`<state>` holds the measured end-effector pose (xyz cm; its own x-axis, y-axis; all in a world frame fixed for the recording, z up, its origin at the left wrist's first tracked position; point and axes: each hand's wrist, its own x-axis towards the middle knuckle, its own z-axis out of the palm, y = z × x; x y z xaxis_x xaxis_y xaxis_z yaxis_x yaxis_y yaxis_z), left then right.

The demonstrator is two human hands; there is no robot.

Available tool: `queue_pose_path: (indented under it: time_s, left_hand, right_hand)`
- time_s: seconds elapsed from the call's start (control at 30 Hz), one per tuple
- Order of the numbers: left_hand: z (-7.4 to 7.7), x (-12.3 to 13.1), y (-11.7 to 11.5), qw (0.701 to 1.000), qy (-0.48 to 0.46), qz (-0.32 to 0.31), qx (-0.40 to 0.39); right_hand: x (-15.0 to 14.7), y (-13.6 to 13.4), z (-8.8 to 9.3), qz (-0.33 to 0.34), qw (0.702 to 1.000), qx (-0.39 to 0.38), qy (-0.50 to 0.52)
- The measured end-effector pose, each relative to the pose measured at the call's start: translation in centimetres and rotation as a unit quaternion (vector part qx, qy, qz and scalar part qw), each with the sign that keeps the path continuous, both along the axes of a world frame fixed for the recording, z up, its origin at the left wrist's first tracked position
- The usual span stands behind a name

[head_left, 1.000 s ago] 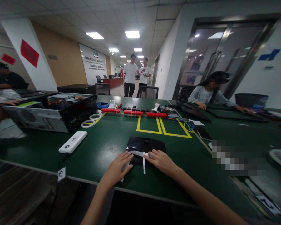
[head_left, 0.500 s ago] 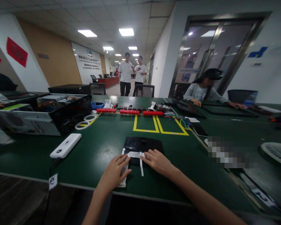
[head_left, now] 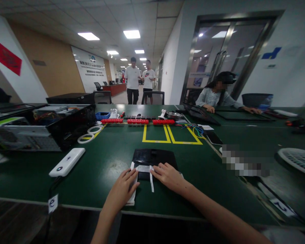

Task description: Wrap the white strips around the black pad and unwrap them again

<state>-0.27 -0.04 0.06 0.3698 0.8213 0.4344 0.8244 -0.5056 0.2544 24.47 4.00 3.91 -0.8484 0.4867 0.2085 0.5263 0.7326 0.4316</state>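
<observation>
Showing both hands resting at the ends of a short white strip [head_left: 143,168], which crosses a black panel [head_left: 154,156] near the middle of the surface's [head_left: 112,142] near edge. Left hand [head_left: 122,189]: fingers extended, thumb apart, over a longer white piece [head_left: 130,204]. Right hand [head_left: 169,177]: fingers bent, beside a narrow strip [head_left: 152,183] running toward the near edge. Whether either hand's fingers pinch anything cannot be told. Left of the panel, a white power bank [head_left: 68,162]; toward the far edge, red bars [head_left: 137,121]
</observation>
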Motion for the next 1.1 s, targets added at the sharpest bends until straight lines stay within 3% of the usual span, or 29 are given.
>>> queue_pose_path:
  time_s: [0.33, 0.5, 0.73, 0.9, 1.1]
  left_hand:
    - [-0.4, 0.0, 0.2, 0.999, -0.041, 0.018, -0.005]
    - [-0.6, -0.1, 0.3, 0.998, -0.045, 0.03, -0.013]
    - [-0.7, -0.1, 0.5, 0.999, -0.039, 0.021, -0.009]
    - [-0.6, -0.2, 0.5, 0.999, -0.033, 0.018, -0.005]
    - [-0.4, -0.1, 0.4, 0.998, -0.052, 0.014, -0.008]
  right_hand:
    - [-0.3, 0.1, -0.1, 0.018, 0.999, -0.026, 0.011]
    - [-0.3, 0.2, -0.1, 0.013, 0.99, -0.132, 0.056]
    - [0.4, -0.6, 0.9, 0.006, 0.946, -0.305, 0.109]
    - [1.0, -0.6, 1.2, 0.014, 0.928, -0.362, 0.086]
    - [1.2, -0.6, 1.2, 0.023, 0.921, -0.379, 0.084]
